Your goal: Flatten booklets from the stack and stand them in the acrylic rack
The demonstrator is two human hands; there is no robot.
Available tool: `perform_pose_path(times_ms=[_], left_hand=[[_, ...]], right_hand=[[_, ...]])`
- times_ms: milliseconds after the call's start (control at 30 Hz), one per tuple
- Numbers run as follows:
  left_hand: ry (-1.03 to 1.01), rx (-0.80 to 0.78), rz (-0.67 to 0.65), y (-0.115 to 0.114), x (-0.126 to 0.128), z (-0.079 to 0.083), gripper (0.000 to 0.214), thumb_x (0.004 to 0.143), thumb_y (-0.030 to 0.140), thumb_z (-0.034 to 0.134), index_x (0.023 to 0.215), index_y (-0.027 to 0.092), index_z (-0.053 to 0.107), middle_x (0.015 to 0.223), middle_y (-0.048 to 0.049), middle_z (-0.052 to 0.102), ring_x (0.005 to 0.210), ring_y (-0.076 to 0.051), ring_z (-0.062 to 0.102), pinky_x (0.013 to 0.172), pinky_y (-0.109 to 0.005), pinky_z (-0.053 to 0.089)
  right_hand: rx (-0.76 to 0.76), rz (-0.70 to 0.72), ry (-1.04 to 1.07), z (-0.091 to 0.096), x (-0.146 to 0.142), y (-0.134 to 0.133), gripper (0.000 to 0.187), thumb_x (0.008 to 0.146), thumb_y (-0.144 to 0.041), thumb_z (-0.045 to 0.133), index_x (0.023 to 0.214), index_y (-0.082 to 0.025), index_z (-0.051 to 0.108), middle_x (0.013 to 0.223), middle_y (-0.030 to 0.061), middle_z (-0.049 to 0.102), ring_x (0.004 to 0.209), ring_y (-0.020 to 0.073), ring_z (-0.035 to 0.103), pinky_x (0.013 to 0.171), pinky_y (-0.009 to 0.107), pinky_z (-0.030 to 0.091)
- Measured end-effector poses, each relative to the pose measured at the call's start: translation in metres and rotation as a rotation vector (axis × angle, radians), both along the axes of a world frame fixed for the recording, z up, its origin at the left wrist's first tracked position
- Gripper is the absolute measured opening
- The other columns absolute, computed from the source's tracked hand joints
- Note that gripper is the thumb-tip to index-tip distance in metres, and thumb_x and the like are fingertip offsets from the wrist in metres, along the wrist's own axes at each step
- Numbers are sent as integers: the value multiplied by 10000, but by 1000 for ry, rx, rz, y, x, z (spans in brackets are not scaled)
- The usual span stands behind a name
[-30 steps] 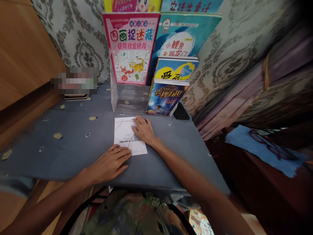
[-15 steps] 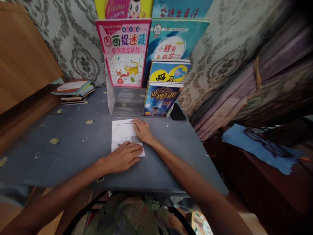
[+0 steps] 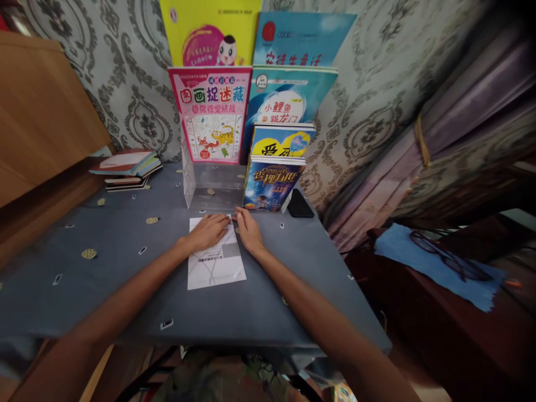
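A printed sheet of white paper [image 3: 218, 273] with thin grey lines and a grey block lies on the grey tablecloth in front of me. My left hand [image 3: 209, 230] rests flat across its far part, fingers stretched toward the far right corner. Just beside that corner is my right hand [image 3: 250, 230], laid on the cloth with fingers extended and the thumb side toward the paper's edge. Both hands are open. The two sets of fingertips almost meet; whether the right fingertips touch the paper I cannot tell.
A clear stand [image 3: 213, 195] behind the paper holds several upright books, including a pink one [image 3: 213, 120] and a dark blue one [image 3: 272, 187]. A black phone [image 3: 300, 205] lies to its right. Stacked books [image 3: 128, 167] sit at left; glasses rest on a blue cloth [image 3: 397, 245] at right.
My left hand has slid from the paper's near edge to its far part, uncovering the near half. My right hand has shifted off the paper's far right corner. The view has tilted upward.
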State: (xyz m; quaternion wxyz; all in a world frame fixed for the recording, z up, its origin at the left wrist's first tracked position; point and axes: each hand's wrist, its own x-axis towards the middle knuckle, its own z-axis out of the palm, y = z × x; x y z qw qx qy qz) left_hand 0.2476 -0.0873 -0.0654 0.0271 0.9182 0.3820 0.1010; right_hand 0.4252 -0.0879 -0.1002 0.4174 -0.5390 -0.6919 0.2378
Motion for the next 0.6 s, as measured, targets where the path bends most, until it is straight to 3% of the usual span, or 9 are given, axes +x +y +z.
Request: perform_pose_path(times_ms=[133, 233, 400, 600], left_hand=[[16, -4, 37, 15, -16, -3, 404, 1015, 293, 367, 1374, 211, 533, 1389, -108, 566, 1262, -269, 516, 1060, -482, 396], [54, 15, 8, 18, -24, 0, 400, 1012, 296, 386, 1376, 254, 545, 1280, -97, 588, 1182, -262, 530, 994, -446, 434], [206, -6, 8, 17, -21, 21, 402, 990, 311, 450, 1374, 380, 546, 1136, -78, 563, 1067, -255, 529, 863, -384, 475], [389, -130, 84, 21, -8, 49, 387, 968, 354, 513, 1347, 290, 553, 1216, -111, 609, 1095, -273, 599, 825, -359, 489]], right_hand=[[5, 29, -12, 3, 1, -3, 405, 1010, -304, 327, 1335, -176, 533, 1223, 121, 699, 1138, 221, 657, 991, 364, 495], [17, 29, 18, 4, 2, -4, 397, 989, -297, 361, 1308, -153, 548, 1185, 129, 710, 1082, 225, 675, 975, 358, 503], [60, 18, 91, 1, 5, 1, 371, 972, -308, 387, 1253, -167, 583, 1150, 119, 719, 1039, 232, 688, 937, 369, 521], [92, 22, 142, -2, 8, 5, 353, 966, -341, 416, 1220, -185, 604, 1103, 115, 728, 973, 247, 707, 889, 394, 547]])
